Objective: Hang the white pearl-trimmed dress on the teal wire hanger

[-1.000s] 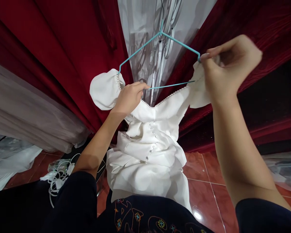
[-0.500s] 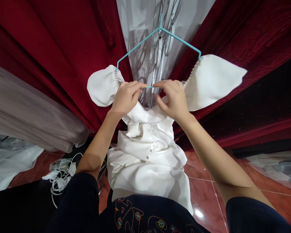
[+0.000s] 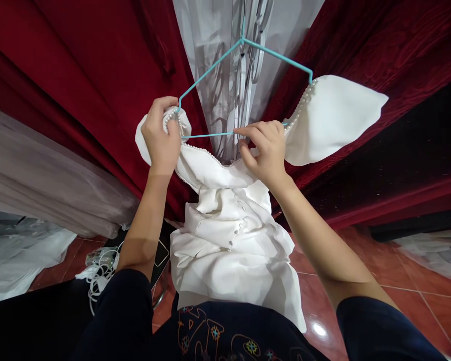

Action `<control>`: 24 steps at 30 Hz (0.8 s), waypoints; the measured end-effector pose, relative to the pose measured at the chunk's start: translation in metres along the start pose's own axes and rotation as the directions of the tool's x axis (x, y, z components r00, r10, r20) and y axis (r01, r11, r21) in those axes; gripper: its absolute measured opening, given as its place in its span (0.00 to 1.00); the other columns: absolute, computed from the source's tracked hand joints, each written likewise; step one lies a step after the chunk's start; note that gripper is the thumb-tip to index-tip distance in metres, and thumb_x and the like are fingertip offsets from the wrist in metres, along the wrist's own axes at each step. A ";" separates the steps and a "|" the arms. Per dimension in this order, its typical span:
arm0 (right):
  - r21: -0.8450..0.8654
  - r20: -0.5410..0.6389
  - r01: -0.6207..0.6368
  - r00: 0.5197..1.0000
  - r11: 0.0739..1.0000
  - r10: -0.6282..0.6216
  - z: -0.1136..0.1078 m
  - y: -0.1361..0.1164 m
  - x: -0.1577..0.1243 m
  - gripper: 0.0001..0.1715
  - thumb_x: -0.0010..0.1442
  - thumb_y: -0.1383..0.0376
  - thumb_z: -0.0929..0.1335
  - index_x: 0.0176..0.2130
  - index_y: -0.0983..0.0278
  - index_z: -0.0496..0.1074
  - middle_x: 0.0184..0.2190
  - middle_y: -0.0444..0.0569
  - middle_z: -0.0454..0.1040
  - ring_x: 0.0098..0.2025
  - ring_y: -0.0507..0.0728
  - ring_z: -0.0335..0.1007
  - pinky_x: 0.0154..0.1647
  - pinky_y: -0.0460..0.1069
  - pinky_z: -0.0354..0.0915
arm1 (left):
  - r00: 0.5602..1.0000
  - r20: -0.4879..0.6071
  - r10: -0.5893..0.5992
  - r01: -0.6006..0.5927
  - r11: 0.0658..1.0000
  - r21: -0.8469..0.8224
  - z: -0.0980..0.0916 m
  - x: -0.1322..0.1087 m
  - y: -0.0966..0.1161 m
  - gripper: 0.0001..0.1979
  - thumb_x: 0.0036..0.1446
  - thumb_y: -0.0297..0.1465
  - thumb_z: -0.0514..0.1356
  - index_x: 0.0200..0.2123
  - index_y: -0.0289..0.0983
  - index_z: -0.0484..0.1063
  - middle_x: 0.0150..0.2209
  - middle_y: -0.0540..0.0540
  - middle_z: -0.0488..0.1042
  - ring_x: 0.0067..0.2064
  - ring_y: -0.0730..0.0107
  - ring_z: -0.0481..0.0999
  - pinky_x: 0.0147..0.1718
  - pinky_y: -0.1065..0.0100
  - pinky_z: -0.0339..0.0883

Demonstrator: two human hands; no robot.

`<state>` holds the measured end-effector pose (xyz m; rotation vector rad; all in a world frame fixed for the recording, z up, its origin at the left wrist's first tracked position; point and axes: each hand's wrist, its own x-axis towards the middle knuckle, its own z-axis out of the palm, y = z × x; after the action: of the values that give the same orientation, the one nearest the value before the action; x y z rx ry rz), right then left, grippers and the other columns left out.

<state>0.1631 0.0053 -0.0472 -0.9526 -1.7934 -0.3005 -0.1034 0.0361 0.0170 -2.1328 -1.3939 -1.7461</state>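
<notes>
A white dress (image 3: 225, 271) with puffed sleeves and a pearl-trimmed neckline hangs from a light blue wire hanger (image 3: 212, 65). My left hand (image 3: 161, 143) is closed around the pearl-edged strap of the left puff sleeve (image 3: 142, 138), at the hanger's left end. Thumb and fingertips of my right hand (image 3: 265, 150) pinch the hanger's thin lower bar near its middle. Beyond that hand, the right puff sleeve (image 3: 342, 120) sticks out sideways from the hanger's right end. Small covered buttons (image 3: 236, 230) run down the bunched bodice.
Dark red curtains (image 3: 108, 65) flank a white metal frame (image 3: 248, 90) behind the hanger. White cables (image 3: 99, 276) lie on a black surface at lower left. Pale tulle (image 3: 30, 250) spreads at left over red floor tiles (image 3: 398, 265).
My left hand has left the hanger's lower bar and moved left and up to the left sleeve strap. My right hand keeps its pinch on the bar.
</notes>
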 end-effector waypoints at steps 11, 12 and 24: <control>-0.015 0.013 -0.004 1.000 1.000 0.005 -0.009 0.005 0.002 0.18 0.72 0.66 0.61 0.51 0.57 0.77 0.44 0.50 0.77 0.47 0.60 0.71 0.60 0.63 0.64 | 0.974 -0.023 -0.227 0.228 0.973 0.023 -0.049 0.013 -0.022 0.14 0.56 0.18 0.58 0.37 0.34 0.83 0.34 0.51 0.83 0.36 0.71 0.81 0.36 0.68 0.71; -0.023 0.008 -0.007 1.000 1.000 0.008 -0.008 0.007 0.002 0.18 0.71 0.66 0.61 0.51 0.57 0.77 0.44 0.50 0.78 0.47 0.59 0.71 0.60 0.63 0.64 | 0.963 0.048 -0.265 0.263 0.963 0.054 -0.055 0.008 -0.023 0.14 0.54 0.19 0.58 0.37 0.35 0.84 0.34 0.50 0.83 0.34 0.70 0.81 0.34 0.68 0.70; -0.006 -0.068 -0.002 0.998 1.000 0.002 0.002 0.018 0.002 0.16 0.66 0.69 0.63 0.46 0.59 0.78 0.40 0.49 0.77 0.44 0.59 0.71 0.55 0.61 0.64 | 0.748 0.597 -0.291 0.119 0.943 0.311 -0.071 -0.024 0.004 0.12 0.60 0.32 0.59 0.25 0.37 0.75 0.25 0.47 0.74 0.29 0.64 0.72 0.30 0.65 0.61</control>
<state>0.1745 0.0194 -0.0510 -0.9373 -1.7301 -0.3336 -0.1531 -0.0193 0.0249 -2.6130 -1.9347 -0.7923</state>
